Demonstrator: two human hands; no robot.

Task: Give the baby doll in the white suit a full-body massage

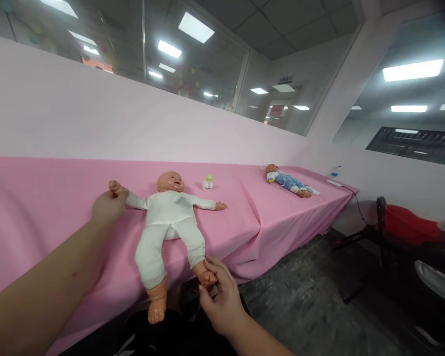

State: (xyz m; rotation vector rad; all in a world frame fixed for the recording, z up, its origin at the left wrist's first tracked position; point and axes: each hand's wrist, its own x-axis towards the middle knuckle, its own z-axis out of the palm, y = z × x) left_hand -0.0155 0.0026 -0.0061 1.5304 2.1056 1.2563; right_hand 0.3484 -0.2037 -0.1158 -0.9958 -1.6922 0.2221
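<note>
A baby doll (pixel 170 212) in white clothes lies on its back on the pink-covered table (pixel 241 242), its feet over the front edge. My left hand (pixel 110 201) is closed round the doll's hand at the end of its outstretched arm, on the left. Lower down, my right hand (pixel 222 296) grips the doll's foot on the right side, with fingers behind the ankle and the thumb below. The doll's other foot hangs free. Beside its head stands a small white bottle (pixel 207 184) with a green cap.
Farther right on the table lies a second doll (pixel 289 182) in blue trousers, with a thin tube near it. A power strip (pixel 334 183) and a clear bottle (pixel 335 171) are at the far end. A chair with a red basin (pixel 411 225) stands at the right.
</note>
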